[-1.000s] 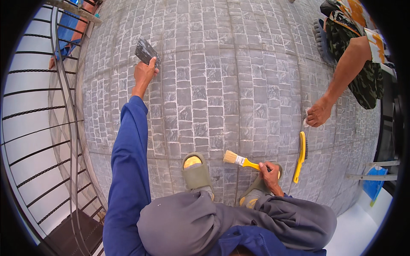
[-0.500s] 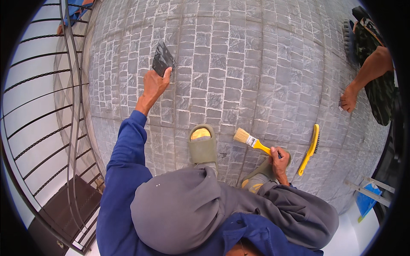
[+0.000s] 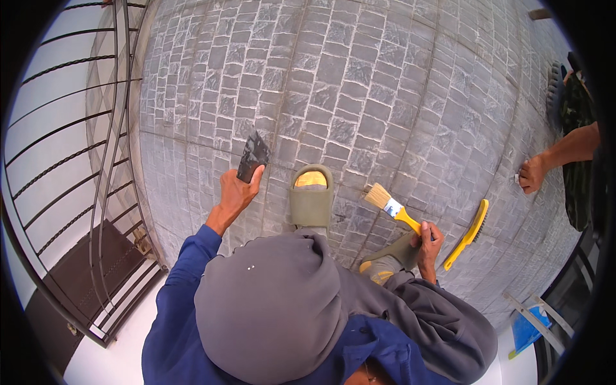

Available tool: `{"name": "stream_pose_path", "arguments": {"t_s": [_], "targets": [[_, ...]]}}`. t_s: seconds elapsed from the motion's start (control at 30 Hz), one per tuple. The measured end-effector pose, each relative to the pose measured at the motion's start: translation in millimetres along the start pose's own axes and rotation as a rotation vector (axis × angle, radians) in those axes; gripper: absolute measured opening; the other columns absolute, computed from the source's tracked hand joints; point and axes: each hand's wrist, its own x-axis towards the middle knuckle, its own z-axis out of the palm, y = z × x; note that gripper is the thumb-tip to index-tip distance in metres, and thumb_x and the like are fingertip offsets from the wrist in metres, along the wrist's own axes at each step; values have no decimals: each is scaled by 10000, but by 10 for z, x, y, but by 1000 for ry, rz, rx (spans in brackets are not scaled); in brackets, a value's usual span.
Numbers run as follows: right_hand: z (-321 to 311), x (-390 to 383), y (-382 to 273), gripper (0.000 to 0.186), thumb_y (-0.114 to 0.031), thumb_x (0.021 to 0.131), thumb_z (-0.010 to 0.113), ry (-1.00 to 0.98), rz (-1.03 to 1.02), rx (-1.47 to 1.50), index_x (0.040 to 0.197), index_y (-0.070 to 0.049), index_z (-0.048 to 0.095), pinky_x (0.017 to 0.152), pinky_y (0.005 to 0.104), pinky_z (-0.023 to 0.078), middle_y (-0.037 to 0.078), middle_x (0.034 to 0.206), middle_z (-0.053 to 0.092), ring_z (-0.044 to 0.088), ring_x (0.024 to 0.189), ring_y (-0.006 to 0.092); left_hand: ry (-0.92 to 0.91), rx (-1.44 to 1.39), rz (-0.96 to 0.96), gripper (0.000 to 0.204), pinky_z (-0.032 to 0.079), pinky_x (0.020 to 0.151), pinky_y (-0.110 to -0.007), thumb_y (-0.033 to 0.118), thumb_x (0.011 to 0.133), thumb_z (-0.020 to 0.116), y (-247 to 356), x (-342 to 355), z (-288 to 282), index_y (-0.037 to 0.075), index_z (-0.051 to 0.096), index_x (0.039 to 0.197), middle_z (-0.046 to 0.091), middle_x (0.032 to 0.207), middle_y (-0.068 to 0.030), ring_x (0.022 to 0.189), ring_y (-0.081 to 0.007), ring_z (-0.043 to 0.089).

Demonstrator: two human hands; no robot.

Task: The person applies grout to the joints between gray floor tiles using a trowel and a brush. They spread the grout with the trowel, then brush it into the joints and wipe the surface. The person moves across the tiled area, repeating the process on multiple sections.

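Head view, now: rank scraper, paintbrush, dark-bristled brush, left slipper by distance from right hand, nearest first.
1. Paintbrush: held in the right hand.
2. Dark-bristled brush: lying to the right.
3. Left slipper: to the left.
4. Scraper: farther left, in the left hand.

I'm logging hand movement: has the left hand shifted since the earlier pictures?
Yes: judged against the left slipper, the left hand has drawn back, from well ahead of it to roughly level.

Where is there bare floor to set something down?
The widest bare patch is the paving beyond the left slipper, between the scraper in the left hand and the co-worker's hand. It is crowded around the right hand: paintbrush in it, right slipper beside, yellow brush nearby.
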Motion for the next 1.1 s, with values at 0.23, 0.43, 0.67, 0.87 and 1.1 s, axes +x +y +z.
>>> {"name": "stream_pose_path", "arguments": {"t_s": [0.23, 0.43, 0.67, 0.87, 1.1], "targets": [[-494, 230, -911, 370, -291, 994, 617, -268, -106, -154, 756, -8, 619, 516, 244, 438, 58, 614, 635, 589, 532, 123, -44, -118, -212, 296, 461, 505, -391, 302, 922, 700, 124, -426, -225, 15, 703, 850, 666, 688, -152, 556, -297, 641], [-437, 719, -2076, 357, -325, 958, 677, -560, -230, -398, 762, -29, 641, 488, 235, 437, 28, 587, 632, 609, 520, 88, 453, -606, -607, 273, 527, 537, -311, 233, 991, 626, -361, -738, -368, -29, 658, 1062, 680, 923, -84, 630, -178, 649], [1009, 1332, -2663, 407, -402, 915, 739, -834, -340, -608, 796, -15, 704, 460, 253, 411, 22, 551, 599, 566, 487, 84, 815, -594, -633, 374, 539, 589, -304, 311, 999, 619, -1093, -1030, -48, -56, 659, 1058, 691, 987, -118, 648, -179, 653], [2626, 1236, -2092, 416, -388, 888, 744, -1142, -848, -724, 759, -11, 624, 538, 433, 459, 155, 603, 605, 587, 556, 360, 1298, -427, -1321, 620, 536, 714, -407, 516, 968, 582, -1838, -1109, 368, -89, 707, 1018, 727, 1036, -207, 788, -288, 713], [2643, 2111, -2499, 381, -384, 912, 710, -642, -988, -1018, 807, -24, 642, 561, 452, 488, 167, 644, 632, 627, 599, 374, 1239, -174, -1486, 718, 531, 840, -487, 609, 947, 548, -1810, -966, 482, -70, 699, 1123, 690, 1162, -270, 1018, -418, 684]]}}
